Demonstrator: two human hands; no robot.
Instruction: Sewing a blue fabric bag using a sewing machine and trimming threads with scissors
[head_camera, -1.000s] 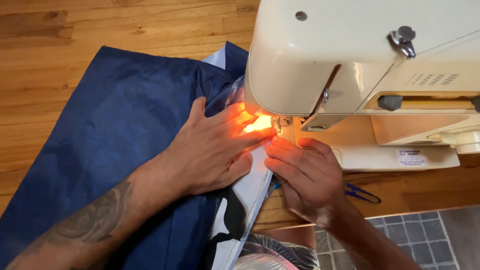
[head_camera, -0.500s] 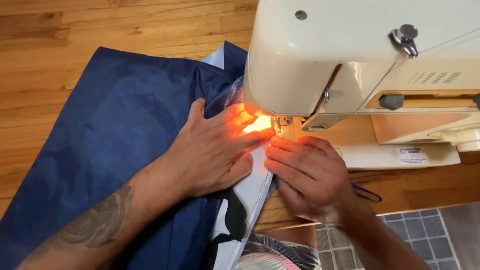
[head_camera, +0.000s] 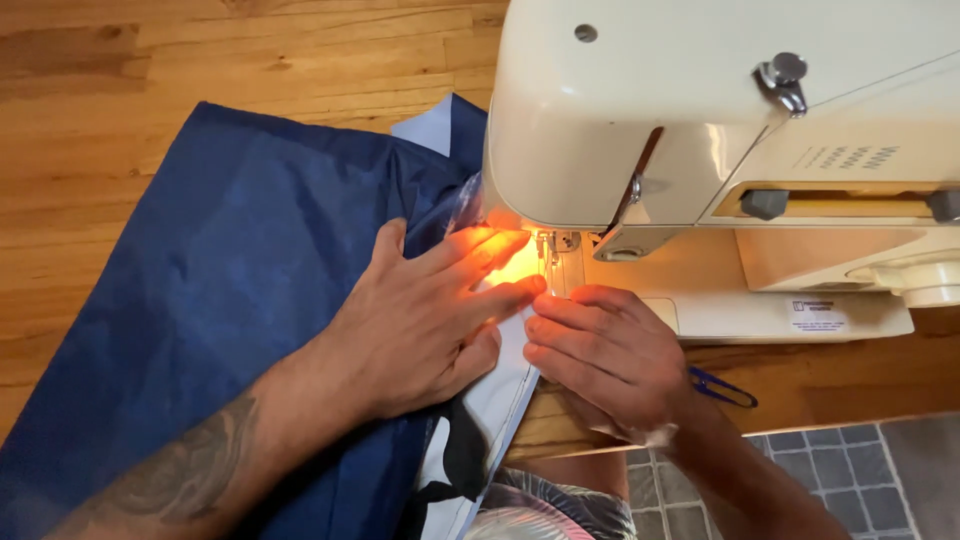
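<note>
A cream sewing machine (head_camera: 700, 110) stands on a wooden table, its lamp glowing orange over the needle (head_camera: 548, 250). Dark blue fabric (head_camera: 230, 270) spreads to the left, with a pale light-blue edge (head_camera: 500, 385) running toward the needle. My left hand (head_camera: 420, 320) lies flat on the fabric, fingers stretched out to the presser foot and lit orange. My right hand (head_camera: 600, 350) rests beside it on the machine bed, fingertips pressing the fabric edge just in front of the needle. The two hands' fingertips almost touch.
Blue-handled thread snips (head_camera: 720, 387) lie on the wooden table (head_camera: 130, 90) right of my right wrist. The table edge runs along the lower right, with grey floor tiles (head_camera: 850, 470) below it. Patterned cloth (head_camera: 540, 510) shows at the bottom.
Both hands have stayed at the needle; the right hand has shifted slightly toward me along the fabric edge. The fabric has barely moved.
</note>
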